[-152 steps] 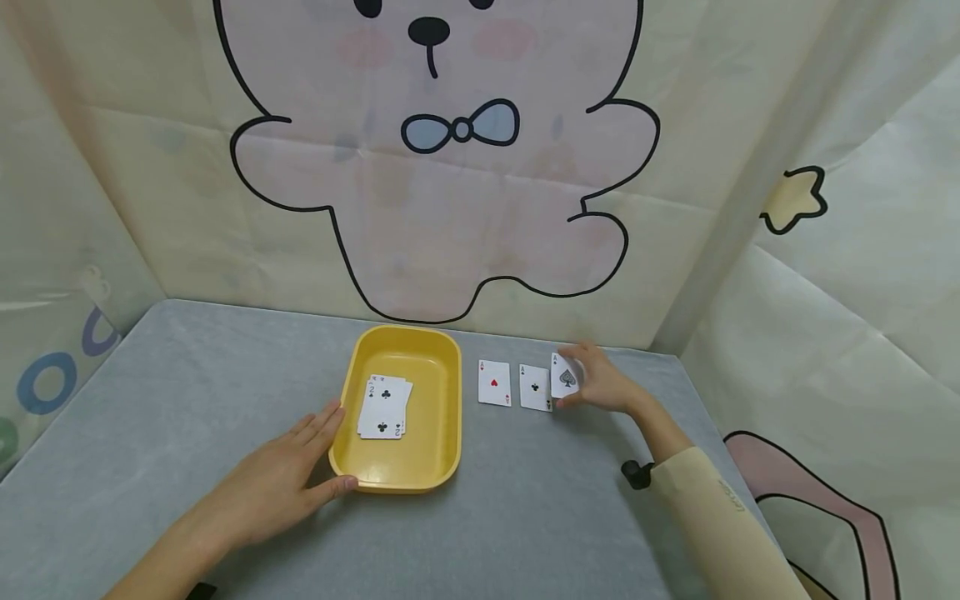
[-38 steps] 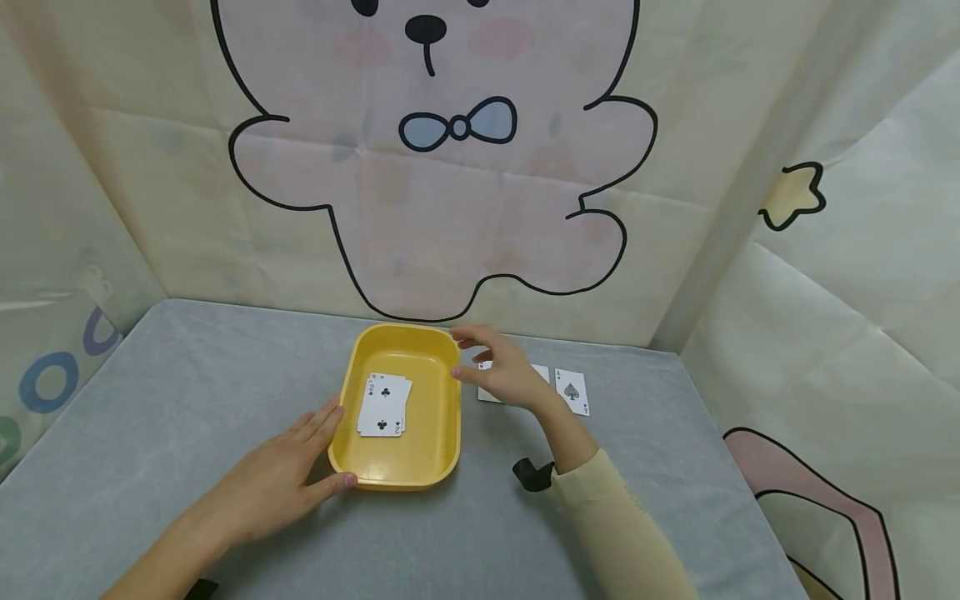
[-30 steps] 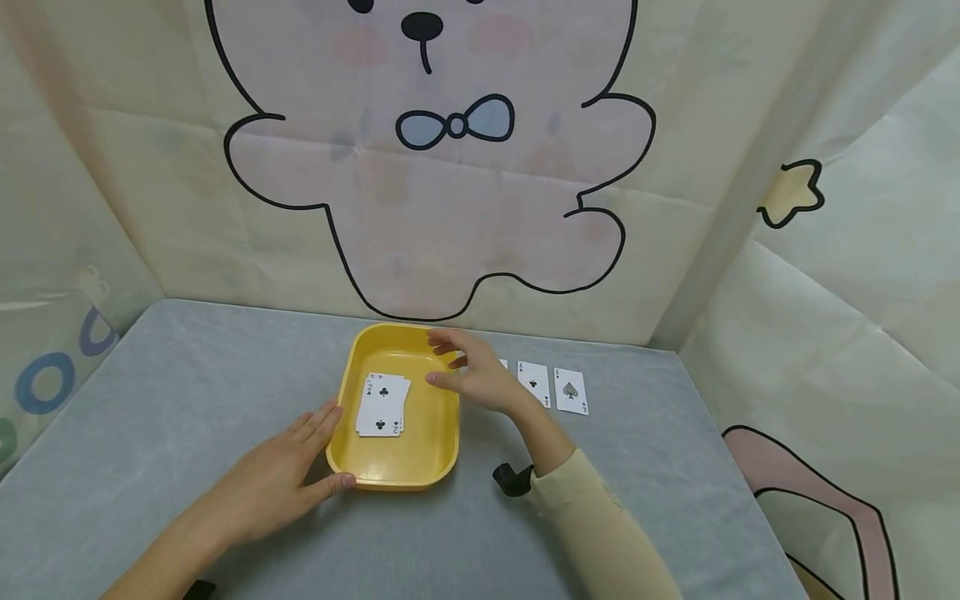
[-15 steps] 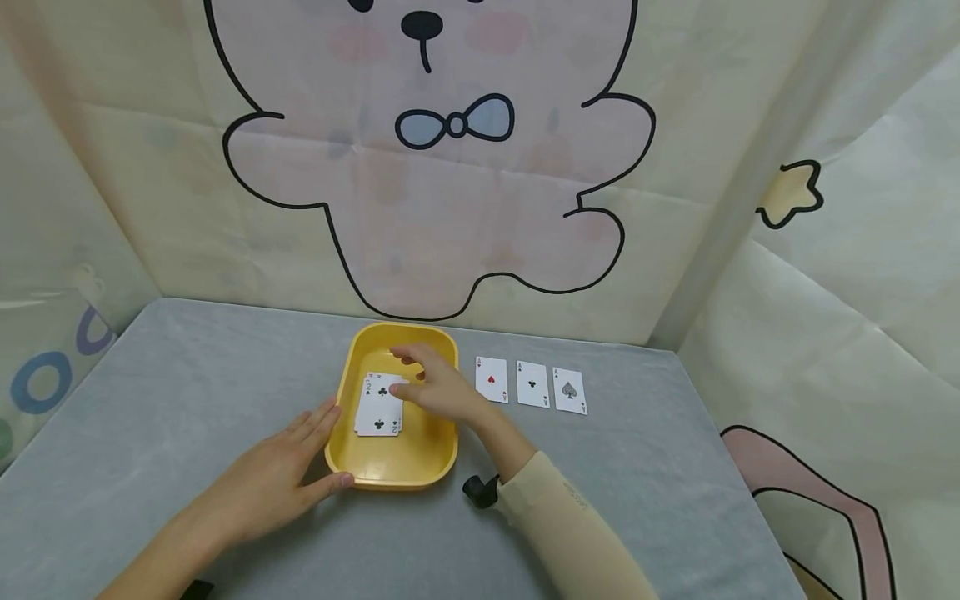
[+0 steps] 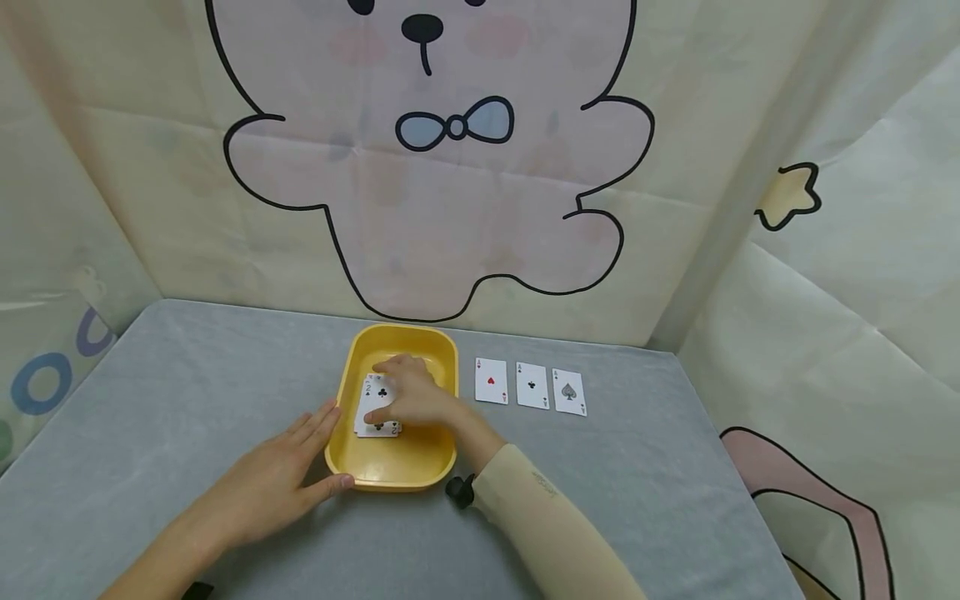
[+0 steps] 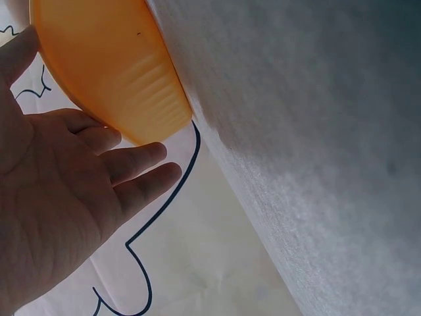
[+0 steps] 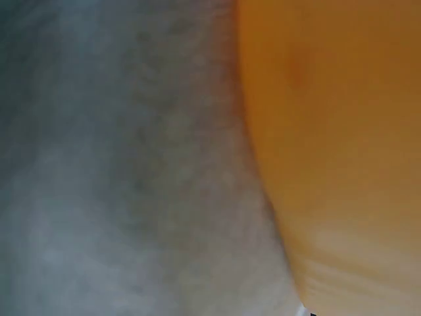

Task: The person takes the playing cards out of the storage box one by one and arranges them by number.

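Nearest me, a bare left forearm slants in from the lower left, and a beige sleeve point(image 5: 555, 525) from the lower right, a small black object point(image 5: 460, 492) at its cuff. The left hand point(image 5: 281, 468) lies along the near left side of the yellow tray point(image 5: 393, 475), its thumb spread from the extended fingers; my left wrist view shows them against the wall, wrapped round nothing. The right hand point(image 5: 412, 402) reaches over the right rim, palm down, fingers bent and thumb apart from the forefinger, above the card stack point(image 5: 365, 408) in the tray, a two of clubs on top; I can't tell whether it grips a card, and my blurred right wrist view misses the fingers. Right of the tray, on the grey cloth point(image 5: 660, 500), the ace of hearts point(image 5: 491, 382), ace of clubs point(image 5: 532, 386) and ace of spades point(image 5: 570, 392) lie in a row. Farthest back hangs a sheet point(image 5: 465, 225) printed with an animal.
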`<state>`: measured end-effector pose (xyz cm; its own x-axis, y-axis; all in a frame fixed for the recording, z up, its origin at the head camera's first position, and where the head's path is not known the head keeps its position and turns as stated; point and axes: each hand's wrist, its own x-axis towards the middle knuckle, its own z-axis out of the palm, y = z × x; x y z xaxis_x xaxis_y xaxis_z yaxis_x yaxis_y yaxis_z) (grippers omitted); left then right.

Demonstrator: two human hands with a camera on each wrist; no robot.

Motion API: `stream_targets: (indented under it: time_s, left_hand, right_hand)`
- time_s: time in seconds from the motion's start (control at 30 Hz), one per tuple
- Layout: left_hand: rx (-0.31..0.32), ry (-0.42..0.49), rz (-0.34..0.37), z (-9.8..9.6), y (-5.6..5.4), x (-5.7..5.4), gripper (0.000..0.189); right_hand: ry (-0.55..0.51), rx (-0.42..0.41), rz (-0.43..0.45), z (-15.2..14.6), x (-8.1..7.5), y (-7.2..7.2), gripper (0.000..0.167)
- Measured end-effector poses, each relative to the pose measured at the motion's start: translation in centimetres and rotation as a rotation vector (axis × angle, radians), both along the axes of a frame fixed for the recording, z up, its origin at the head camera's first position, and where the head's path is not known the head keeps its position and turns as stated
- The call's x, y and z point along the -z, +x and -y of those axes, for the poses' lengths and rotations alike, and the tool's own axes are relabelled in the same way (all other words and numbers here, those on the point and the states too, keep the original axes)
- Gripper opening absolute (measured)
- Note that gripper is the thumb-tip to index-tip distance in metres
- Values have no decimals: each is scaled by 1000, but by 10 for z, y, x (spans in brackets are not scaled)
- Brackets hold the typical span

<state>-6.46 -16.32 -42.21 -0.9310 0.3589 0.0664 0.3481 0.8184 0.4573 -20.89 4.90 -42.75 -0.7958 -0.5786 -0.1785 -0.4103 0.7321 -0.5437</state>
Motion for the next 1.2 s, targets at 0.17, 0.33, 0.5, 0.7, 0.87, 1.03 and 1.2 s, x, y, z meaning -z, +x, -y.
stream_targets:
  time_s: [0.17, 0.33, 0.5, 0.7, 0.87, 1.03, 1.2]
  left_hand:
    - [2, 1, 1, 0, 1, -1, 95]
    - [5, 2, -13, 0, 1, 0, 94]
    - [2, -6, -9, 0, 2, 1, 94]
    - [-3, -8, -2, 0, 2, 2, 94]
    - [-5, -12, 3, 0, 1, 2, 94]
    - [-5, -15, 10, 0, 1, 1, 95]
    - [-5, -14, 11, -1, 0, 1, 95]
  right_hand:
    - [84, -13, -33, 4, 3, 1, 91]
    - [105, -30, -33, 4, 6, 2, 98]
    - [130, -45, -37, 3, 8, 3, 102]
    - [164, -61, -70, 4, 8, 3, 98]
    - [173, -56, -61, 5, 9, 3, 94]
    - [176, -54, -67, 5, 10, 3, 92]
    - [174, -61, -77, 5, 9, 3, 92]
